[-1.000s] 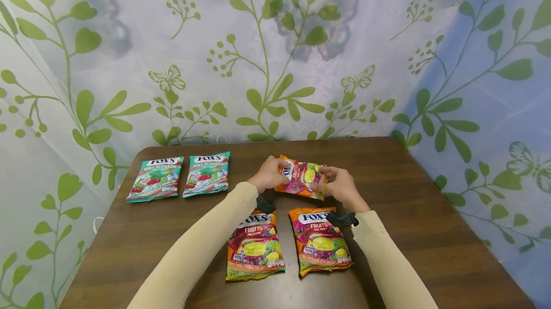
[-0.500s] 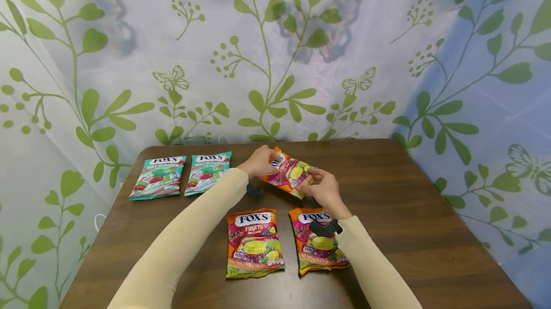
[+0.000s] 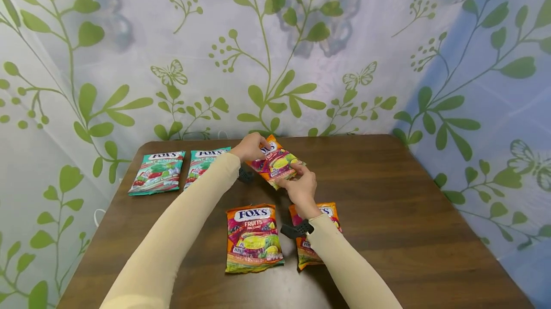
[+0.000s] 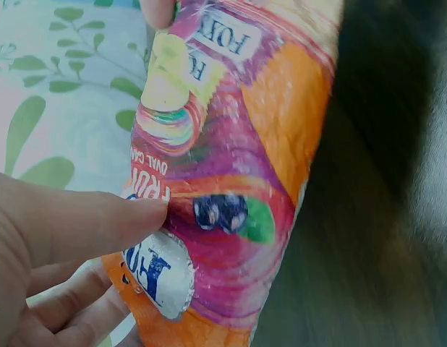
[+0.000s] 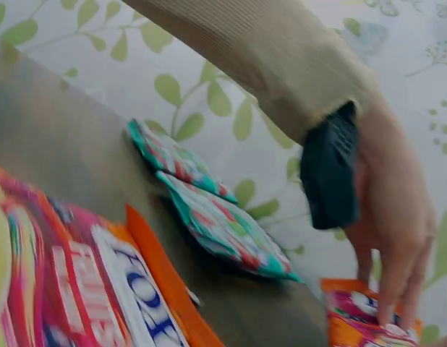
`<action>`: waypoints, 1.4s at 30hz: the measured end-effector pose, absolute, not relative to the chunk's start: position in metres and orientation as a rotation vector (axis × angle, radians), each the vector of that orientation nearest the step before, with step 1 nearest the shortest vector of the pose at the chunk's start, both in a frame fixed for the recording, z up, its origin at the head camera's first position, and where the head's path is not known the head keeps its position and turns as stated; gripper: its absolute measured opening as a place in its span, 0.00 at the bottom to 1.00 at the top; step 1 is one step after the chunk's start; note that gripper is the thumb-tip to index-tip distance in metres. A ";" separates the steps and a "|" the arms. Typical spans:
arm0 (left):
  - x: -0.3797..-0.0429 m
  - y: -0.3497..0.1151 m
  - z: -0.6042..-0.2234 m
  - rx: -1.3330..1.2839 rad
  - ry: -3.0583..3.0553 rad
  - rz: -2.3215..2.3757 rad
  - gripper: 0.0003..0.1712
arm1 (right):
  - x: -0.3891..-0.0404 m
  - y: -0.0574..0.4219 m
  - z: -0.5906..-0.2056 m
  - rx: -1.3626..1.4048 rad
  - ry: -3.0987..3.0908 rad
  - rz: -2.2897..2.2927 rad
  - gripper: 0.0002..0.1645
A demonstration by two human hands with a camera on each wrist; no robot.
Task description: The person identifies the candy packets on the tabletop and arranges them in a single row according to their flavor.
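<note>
Over the far middle of the table, both hands hold an orange and purple Fox's Fruits candy bag (image 3: 280, 160), tilted with its printed front upward. My left hand (image 3: 250, 147) pinches the logo end; in the left wrist view its thumb (image 4: 100, 220) presses on the front beside the logo, other fingers behind. The right hand (image 3: 303, 187) grips the opposite lower end between thumb and fingers. Nearer me lie two more Fruits candy bags: the left one (image 3: 254, 239) fully visible, the right one (image 3: 309, 254) partly covered by the right wrist and sleeve.
Two teal Mint Blossom candy bags (image 3: 158, 172) lie side by side at the table's far left, the inner one (image 3: 199, 168) partly behind the left sleeve. A leaf-patterned curtain (image 3: 267, 60) hangs beyond the brown table's (image 3: 409, 218) back edge.
Both hands have carried the held candy bag left and toward the table's back edge, and it has turned more diagonal. The right forearm now covers more of the front right bag.
</note>
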State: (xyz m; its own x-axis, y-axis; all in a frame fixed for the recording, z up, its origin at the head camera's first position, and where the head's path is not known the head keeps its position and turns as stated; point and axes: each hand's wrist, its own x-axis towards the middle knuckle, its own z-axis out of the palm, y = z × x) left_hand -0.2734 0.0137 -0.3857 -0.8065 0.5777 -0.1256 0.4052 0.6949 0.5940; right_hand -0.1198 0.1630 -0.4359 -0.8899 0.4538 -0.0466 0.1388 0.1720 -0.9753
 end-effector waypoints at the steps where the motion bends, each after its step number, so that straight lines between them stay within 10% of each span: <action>1: -0.275 0.013 -0.386 0.773 2.607 0.807 0.20 | -0.121 0.158 -0.438 -0.587 -2.173 1.783 0.38; 42: -0.309 0.005 -0.399 0.994 2.633 0.449 0.23 | -0.152 0.043 -0.449 -0.984 -1.826 1.802 0.42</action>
State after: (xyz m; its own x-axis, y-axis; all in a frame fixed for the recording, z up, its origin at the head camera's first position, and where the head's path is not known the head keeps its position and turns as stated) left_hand -0.3094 0.0050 -0.3992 -0.7198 0.6760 -0.1578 0.5854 0.7133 0.3854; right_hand -0.1520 0.0434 -0.4488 -0.6766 0.7096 -0.1970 0.2061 -0.0743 -0.9757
